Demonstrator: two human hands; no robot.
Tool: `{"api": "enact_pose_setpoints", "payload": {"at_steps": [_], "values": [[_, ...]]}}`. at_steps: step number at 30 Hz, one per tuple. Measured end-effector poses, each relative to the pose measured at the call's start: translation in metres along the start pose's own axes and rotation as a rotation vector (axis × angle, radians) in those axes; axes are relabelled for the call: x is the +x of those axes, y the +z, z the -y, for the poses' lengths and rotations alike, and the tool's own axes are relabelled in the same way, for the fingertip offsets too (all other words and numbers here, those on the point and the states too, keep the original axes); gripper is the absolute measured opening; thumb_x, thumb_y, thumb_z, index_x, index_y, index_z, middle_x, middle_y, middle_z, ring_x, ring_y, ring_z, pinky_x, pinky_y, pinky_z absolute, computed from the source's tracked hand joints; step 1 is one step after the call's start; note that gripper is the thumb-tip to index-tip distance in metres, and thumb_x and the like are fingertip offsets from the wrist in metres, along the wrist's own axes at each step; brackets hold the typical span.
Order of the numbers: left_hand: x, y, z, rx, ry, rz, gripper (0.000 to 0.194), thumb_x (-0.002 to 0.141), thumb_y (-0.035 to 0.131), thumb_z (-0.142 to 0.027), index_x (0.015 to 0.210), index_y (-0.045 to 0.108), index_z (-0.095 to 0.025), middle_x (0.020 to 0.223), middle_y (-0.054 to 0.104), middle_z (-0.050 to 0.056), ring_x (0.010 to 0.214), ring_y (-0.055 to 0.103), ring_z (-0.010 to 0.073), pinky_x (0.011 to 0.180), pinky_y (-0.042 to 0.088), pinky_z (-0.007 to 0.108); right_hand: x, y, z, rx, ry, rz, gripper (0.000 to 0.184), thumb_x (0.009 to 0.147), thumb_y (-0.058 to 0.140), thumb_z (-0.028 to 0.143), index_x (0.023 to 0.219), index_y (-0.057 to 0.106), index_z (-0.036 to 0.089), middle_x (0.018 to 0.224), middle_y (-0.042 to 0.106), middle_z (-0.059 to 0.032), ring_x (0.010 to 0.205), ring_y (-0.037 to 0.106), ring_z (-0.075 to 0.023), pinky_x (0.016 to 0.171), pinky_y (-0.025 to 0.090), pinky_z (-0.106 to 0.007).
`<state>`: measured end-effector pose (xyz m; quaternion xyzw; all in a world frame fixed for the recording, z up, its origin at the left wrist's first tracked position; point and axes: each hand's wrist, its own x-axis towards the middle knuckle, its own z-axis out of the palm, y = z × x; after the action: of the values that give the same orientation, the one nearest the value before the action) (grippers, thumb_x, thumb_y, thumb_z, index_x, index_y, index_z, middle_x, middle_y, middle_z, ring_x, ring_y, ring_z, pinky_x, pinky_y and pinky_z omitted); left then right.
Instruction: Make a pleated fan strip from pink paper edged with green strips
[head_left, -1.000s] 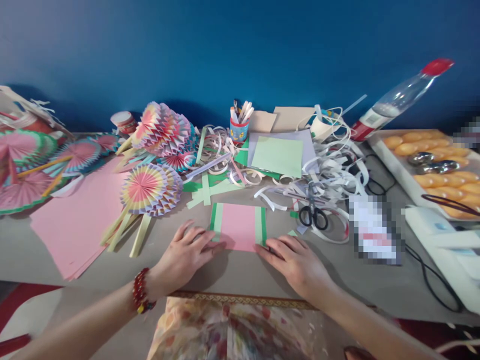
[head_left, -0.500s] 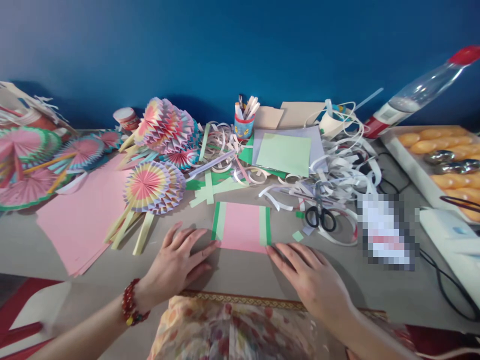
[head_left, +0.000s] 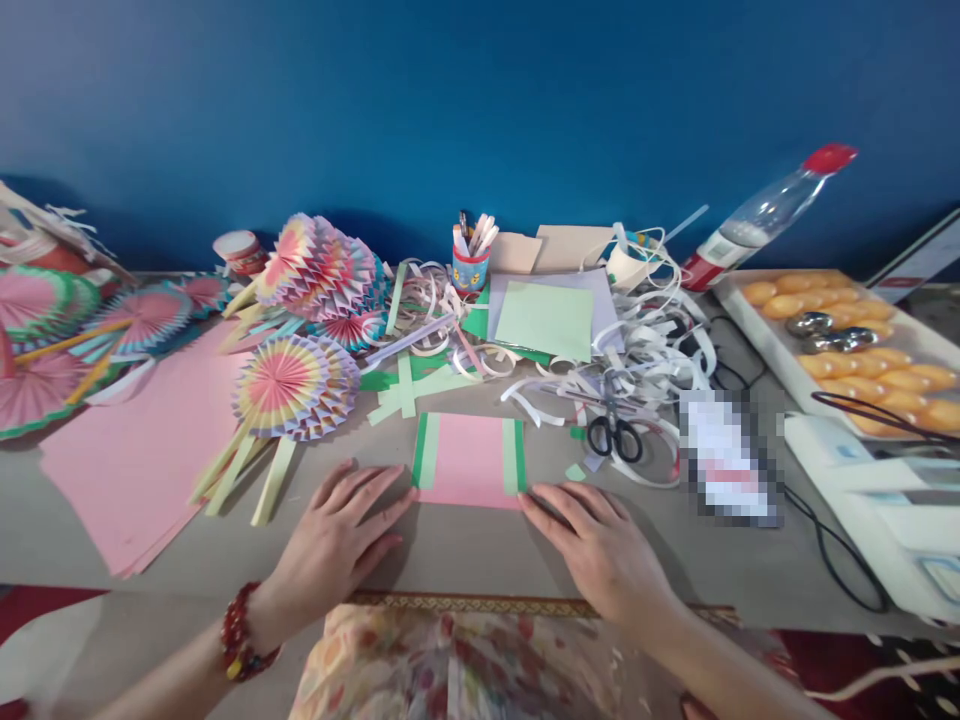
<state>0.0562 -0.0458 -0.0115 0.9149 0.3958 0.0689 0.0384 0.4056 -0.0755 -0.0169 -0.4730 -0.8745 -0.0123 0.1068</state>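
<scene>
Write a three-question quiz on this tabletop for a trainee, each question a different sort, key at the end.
1. True or false: the scissors lie to the right of the green-edged pink paper.
2. Which of these is nearest the right hand? A) the pen cup; B) the green-edged pink paper; C) the red drum
3. Fill in the colour: the leaning clear bottle has a ___ cap.
Key: 1 true; 2 B; 3 red.

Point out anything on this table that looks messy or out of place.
The tangled white paper strips look messiest, sprawling loose around the scissors. The bottle appears tilted, though the viewing angle may exaggerate that.
</scene>
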Motion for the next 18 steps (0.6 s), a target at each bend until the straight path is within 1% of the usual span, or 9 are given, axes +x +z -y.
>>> {"api": "enact_pose_setpoints", "payload": {"at_steps": [4,7,10,12,13,14,16,17,18], "values": [[0.000,-0.001,0.000,-0.044,-0.019,-0.009,0.043,0.097,0.048,-0.021,0.138,0.052,-0.032,0.149,0.047,0.005,0.131,0.045,0.0257,0.114,0.028,0.054,0.014,-0.005,0.003,0.101,-0.006,-0.071,0.024,0.094,0.052,0.018,0.111,0.069,0.022,0.107,0.068,-0.0065,0.098,0.056,-0.0216,0.087,0.044,-0.037],[-0.001,0.000,0.001,-0.140,-0.040,-0.022,0.041,0.097,0.049,-0.021,0.137,0.052,-0.028,0.145,0.050,0.006,0.130,0.046,0.0248,0.115,0.029,0.052,0.023,-0.003,0.005,0.121,0.001,-0.108,0.016,0.095,0.054,0.019,0.099,0.070,0.021,0.095,0.068,-0.0052,0.090,0.058,-0.0183,0.082,0.044,-0.032],[-0.005,0.002,-0.002,-0.351,-0.195,-0.160,0.031,0.098,0.048,-0.024,0.129,0.056,-0.023,0.139,0.054,0.010,0.129,0.049,0.0245,0.113,0.034,0.049,0.028,0.003,0.004,0.084,-0.052,-0.117,0.016,0.095,0.054,0.014,0.092,0.069,0.020,0.088,0.067,-0.0047,0.084,0.060,-0.0175,0.077,0.044,-0.030],[-0.009,0.002,-0.010,-0.565,-0.340,-0.253,0.025,0.100,0.045,-0.027,0.119,0.060,-0.021,0.132,0.059,0.011,0.125,0.053,0.0239,0.107,0.042,0.044,0.030,0.004,0.002,0.080,-0.091,-0.131,0.017,0.095,0.052,0.013,0.091,0.068,0.019,0.085,0.067,-0.0046,0.081,0.061,-0.0170,0.073,0.044,-0.028],[-0.011,0.002,-0.016,-0.698,-0.400,-0.262,0.025,0.101,0.042,-0.029,0.115,0.062,-0.021,0.128,0.062,0.011,0.120,0.058,0.0233,0.103,0.047,0.041,0.031,0.004,0.002,0.108,-0.088,-0.145,0.018,0.095,0.052,0.013,0.091,0.068,0.019,0.085,0.067,-0.0046,0.080,0.061,-0.0165,0.072,0.045,-0.028],[-0.011,0.001,-0.023,-0.845,-0.441,-0.237,0.026,0.102,0.040,-0.031,0.113,0.062,-0.022,0.123,0.064,0.010,0.113,0.062,0.0225,0.097,0.052,0.038,0.032,0.003,0.002,0.158,-0.068,-0.161,0.018,0.096,0.051,0.014,0.092,0.067,0.020,0.085,0.067,-0.0046,0.079,0.062,-0.0159,0.072,0.046,-0.027],[-0.009,-0.001,-0.037,-1.137,-0.465,-0.120,0.033,0.103,0.038,-0.038,0.121,0.061,-0.023,0.126,0.065,0.011,0.107,0.067,0.0230,0.088,0.058,0.036,0.034,-0.001,0.005,0.308,0.002,-0.192,0.019,0.097,0.048,0.018,0.093,0.066,0.021,0.088,0.068,-0.0047,0.079,0.064,-0.0149,0.071,0.048,-0.025],[-0.006,-0.003,-0.044,-1.238,-0.442,-0.070,0.037,0.102,0.042,-0.042,0.131,0.056,-0.024,0.134,0.060,0.012,0.113,0.065,0.0248,0.090,0.057,0.037,0.035,-0.002,0.009,0.396,0.039,-0.207,0.019,0.098,0.047,0.019,0.093,0.066,0.021,0.089,0.068,-0.0047,0.079,0.064,-0.0147,0.071,0.049,-0.025],[-0.002,-0.004,-0.050,-1.312,-0.406,-0.051,0.045,0.100,0.044,-0.045,0.141,0.047,-0.026,0.144,0.052,0.013,0.124,0.058,0.0272,0.095,0.055,0.040,0.036,-0.003,0.014,0.481,0.074,-0.225,0.019,0.098,0.047,0.021,0.093,0.065,0.022,0.089,0.067,-0.0047,0.080,0.065,-0.0147,0.071,0.050,-0.024]]}}
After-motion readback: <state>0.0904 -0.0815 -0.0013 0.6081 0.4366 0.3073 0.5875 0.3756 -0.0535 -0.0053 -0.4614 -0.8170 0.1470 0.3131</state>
